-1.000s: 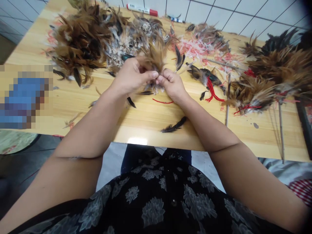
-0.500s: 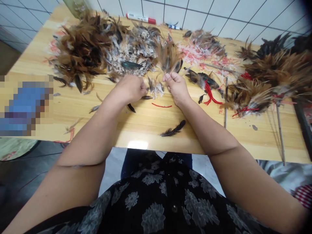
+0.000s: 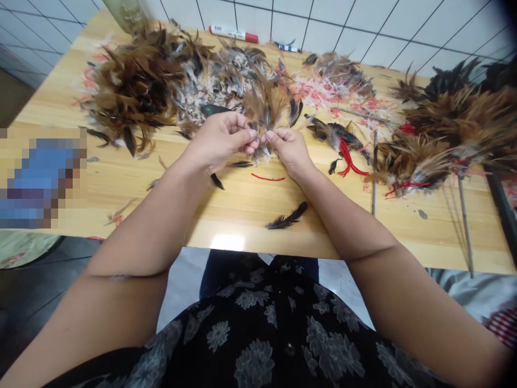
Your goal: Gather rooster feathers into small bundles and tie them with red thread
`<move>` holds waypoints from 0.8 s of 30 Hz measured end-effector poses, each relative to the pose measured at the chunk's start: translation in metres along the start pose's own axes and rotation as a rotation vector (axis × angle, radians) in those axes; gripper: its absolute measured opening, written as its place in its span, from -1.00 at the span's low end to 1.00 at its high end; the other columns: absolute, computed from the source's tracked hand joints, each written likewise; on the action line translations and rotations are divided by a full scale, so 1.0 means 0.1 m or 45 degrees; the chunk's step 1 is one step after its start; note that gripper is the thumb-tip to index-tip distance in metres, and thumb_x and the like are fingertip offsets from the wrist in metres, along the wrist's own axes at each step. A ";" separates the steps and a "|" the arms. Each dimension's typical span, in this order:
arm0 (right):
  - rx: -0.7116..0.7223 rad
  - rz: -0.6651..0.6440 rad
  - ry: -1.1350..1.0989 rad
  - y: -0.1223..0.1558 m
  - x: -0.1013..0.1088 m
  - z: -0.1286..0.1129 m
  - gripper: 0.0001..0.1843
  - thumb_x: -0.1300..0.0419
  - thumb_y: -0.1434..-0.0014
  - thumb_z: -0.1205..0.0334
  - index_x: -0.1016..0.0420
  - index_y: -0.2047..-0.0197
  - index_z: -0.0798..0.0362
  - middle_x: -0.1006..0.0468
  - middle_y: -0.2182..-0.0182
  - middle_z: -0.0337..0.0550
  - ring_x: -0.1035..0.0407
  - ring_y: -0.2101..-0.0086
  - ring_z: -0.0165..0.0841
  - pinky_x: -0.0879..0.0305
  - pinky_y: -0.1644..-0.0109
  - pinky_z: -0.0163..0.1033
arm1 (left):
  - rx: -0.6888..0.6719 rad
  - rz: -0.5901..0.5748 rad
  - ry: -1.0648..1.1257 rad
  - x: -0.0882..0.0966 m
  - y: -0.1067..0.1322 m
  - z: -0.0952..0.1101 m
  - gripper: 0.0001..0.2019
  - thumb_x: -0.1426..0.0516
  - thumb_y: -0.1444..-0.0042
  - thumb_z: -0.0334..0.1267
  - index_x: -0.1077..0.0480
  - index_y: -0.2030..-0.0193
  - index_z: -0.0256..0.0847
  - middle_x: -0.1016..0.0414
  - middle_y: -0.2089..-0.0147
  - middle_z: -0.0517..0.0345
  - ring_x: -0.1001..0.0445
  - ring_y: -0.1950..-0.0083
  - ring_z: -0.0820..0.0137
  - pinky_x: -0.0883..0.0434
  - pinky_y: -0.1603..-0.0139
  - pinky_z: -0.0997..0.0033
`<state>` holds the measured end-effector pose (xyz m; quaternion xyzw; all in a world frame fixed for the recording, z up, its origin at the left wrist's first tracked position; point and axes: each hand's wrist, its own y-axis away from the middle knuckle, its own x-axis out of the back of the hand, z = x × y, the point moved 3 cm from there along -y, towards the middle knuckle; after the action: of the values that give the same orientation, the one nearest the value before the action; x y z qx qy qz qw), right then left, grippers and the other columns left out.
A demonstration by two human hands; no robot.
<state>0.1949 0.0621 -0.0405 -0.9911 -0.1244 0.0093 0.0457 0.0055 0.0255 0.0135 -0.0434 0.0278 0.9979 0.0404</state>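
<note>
A fan of brown feathers point(image 3: 269, 102) stands up between my two hands, tips pointing to the wall. My right hand point(image 3: 288, 151) pinches its lower end between thumb and fingers. Close beside it, my left hand point(image 3: 226, 140) has thumb and fingertips closed on a small feather at the bunch's base; its exact grip is partly hidden. Pale fluffy feathers point(image 3: 262, 152) lie just below the fingertips. A short red cord point(image 3: 267, 177) rests on the table in front, with a loose black feather point(image 3: 287, 216) nearer me.
Brown feathers point(image 3: 129, 86) and greyish feathers point(image 3: 202, 89) are heaped left. Pink and white strands point(image 3: 315, 89) lie behind. To the right are a dark bundle with red cords point(image 3: 346, 156), thin sticks point(image 3: 464, 226) and feather bundles point(image 3: 452, 116). Markers point(image 3: 232, 33) lie along the wall.
My left hand has moved right and turned, so its fingertips now meet the bunch beside my right hand. My right hand has shifted slightly left and down.
</note>
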 end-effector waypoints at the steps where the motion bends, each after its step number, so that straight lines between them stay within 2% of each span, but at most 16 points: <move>1: -0.013 -0.009 -0.005 0.00 -0.02 -0.01 -0.26 -0.73 -0.32 -0.51 -0.63 0.33 -0.03 -0.62 0.39 -0.26 -0.47 0.25 -0.35 -0.50 0.07 -0.22 | 0.000 0.017 0.010 -0.03 -0.01 -0.02 -0.58 -0.38 -0.50 -0.71 -0.47 0.26 -0.13 -0.59 0.37 0.28 -0.63 0.32 0.39 -0.57 0.16 0.38; 4: -0.044 -0.047 -0.010 0.00 -0.07 -0.02 -0.29 -0.79 -0.31 -0.36 -0.58 0.38 -0.03 -0.65 0.39 -0.26 -0.50 0.26 -0.36 -0.52 0.05 -0.22 | -0.039 0.083 -0.055 -0.05 -0.05 -0.06 -0.50 -0.37 -0.46 -0.79 -0.40 0.30 -0.12 -0.51 0.42 0.36 -0.49 0.36 0.45 -0.48 0.20 0.39; 7: -0.041 -0.082 -0.011 -0.02 -0.09 -0.01 -0.35 -0.80 -0.34 -0.27 -0.60 0.35 -0.02 -0.71 0.34 -0.23 -0.56 0.22 -0.33 -0.57 -0.01 -0.20 | -0.066 0.087 -0.116 -0.02 -0.09 -0.13 -0.52 -0.42 -0.45 -0.71 -0.37 0.29 -0.09 -0.50 0.41 0.38 -0.46 0.32 0.41 -0.47 0.16 0.33; 9: -0.026 -0.100 0.004 -0.03 -0.09 0.01 -0.37 -0.79 -0.36 -0.26 -0.62 0.33 -0.01 -0.72 0.32 -0.22 -0.56 0.21 -0.33 -0.56 -0.02 -0.20 | -0.082 0.063 -0.164 0.00 -0.11 -0.18 -0.53 -0.54 -0.42 -0.52 -0.36 0.26 -0.07 -0.51 0.39 0.38 -0.52 0.24 0.35 -0.49 0.10 0.28; 12: 0.021 -0.121 0.081 -0.07 -0.08 0.07 -0.36 -0.76 -0.40 -0.30 -0.63 0.31 0.00 -0.67 0.33 -0.25 -0.47 0.23 -0.36 -0.48 0.03 -0.22 | -0.136 -0.003 -0.248 0.04 -0.15 -0.23 -0.43 -0.73 -0.28 -0.05 -0.39 0.22 -0.03 -0.57 0.32 0.32 -0.61 0.09 0.22 -0.55 -0.02 0.17; 14: 0.058 -0.115 0.132 -0.10 -0.06 0.13 -0.35 -0.70 -0.48 -0.33 -0.61 0.28 0.00 -0.59 0.34 -0.28 -0.43 0.24 -0.38 -0.47 0.03 -0.23 | -0.223 -0.017 -0.313 0.11 -0.19 -0.23 -0.36 -0.74 -0.17 0.24 -0.44 0.20 0.01 -0.61 0.28 0.25 -0.64 0.01 0.10 -0.59 -0.09 0.03; 16: 0.076 -0.096 0.150 -0.14 -0.04 0.19 -0.36 -0.59 -0.59 -0.36 -0.61 0.23 0.01 -0.52 0.35 -0.31 -0.42 0.24 -0.39 -0.48 0.01 -0.24 | -0.351 0.040 -0.416 0.23 -0.23 -0.19 -0.38 -0.70 -0.14 0.36 -0.51 0.17 0.05 -0.65 0.25 0.19 -0.64 -0.05 0.00 -0.59 -0.16 -0.11; 18: 0.087 -0.073 0.152 -0.18 0.00 0.26 -0.37 -0.48 -0.69 -0.36 -0.61 0.19 0.01 -0.45 0.36 -0.33 -0.40 0.26 -0.41 -0.48 0.03 -0.26 | -0.422 0.065 -0.576 0.36 -0.24 -0.12 -0.49 -0.64 -0.22 0.33 -0.60 0.13 0.06 -0.67 0.21 0.14 -0.65 -0.11 -0.08 -0.58 -0.28 -0.21; 20: 0.108 -0.049 0.160 -0.23 0.04 0.31 -0.36 -0.37 -0.75 -0.37 -0.61 0.17 0.02 -0.39 0.36 -0.34 -0.35 0.29 -0.44 -0.45 0.06 -0.28 | -0.402 0.007 -0.777 0.46 -0.24 -0.06 -0.64 -0.58 -0.28 0.18 -0.66 0.12 0.03 -0.68 0.18 0.11 -0.66 -0.13 -0.10 -0.58 -0.41 -0.26; 23: 0.149 -0.011 0.184 -0.28 0.10 0.37 -0.31 -0.29 -0.78 -0.43 -0.61 0.16 0.02 -0.35 0.36 -0.35 -0.31 0.32 -0.46 -0.44 0.08 -0.30 | -0.412 -0.134 -1.086 0.49 -0.18 0.00 -0.84 -0.46 -0.28 -0.05 -0.73 0.11 -0.02 -0.71 0.07 0.02 -0.68 -0.07 -0.05 -0.62 -0.48 -0.25; 24: 0.156 -0.002 0.189 -0.28 0.12 0.37 -0.29 -0.27 -0.77 -0.46 -0.62 0.15 0.02 -0.34 0.36 -0.35 -0.30 0.32 -0.46 -0.45 0.09 -0.31 | -0.434 -0.181 -1.170 0.47 -0.15 0.01 -0.85 -0.42 -0.29 -0.09 -0.76 0.08 -0.02 -0.74 0.02 0.00 -0.68 -0.08 -0.04 -0.64 -0.48 -0.22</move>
<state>0.1983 0.0958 -0.0752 -0.9843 -0.1205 -0.0567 0.1155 -0.0400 0.0441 0.0098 0.3932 -0.1594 0.8989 0.1089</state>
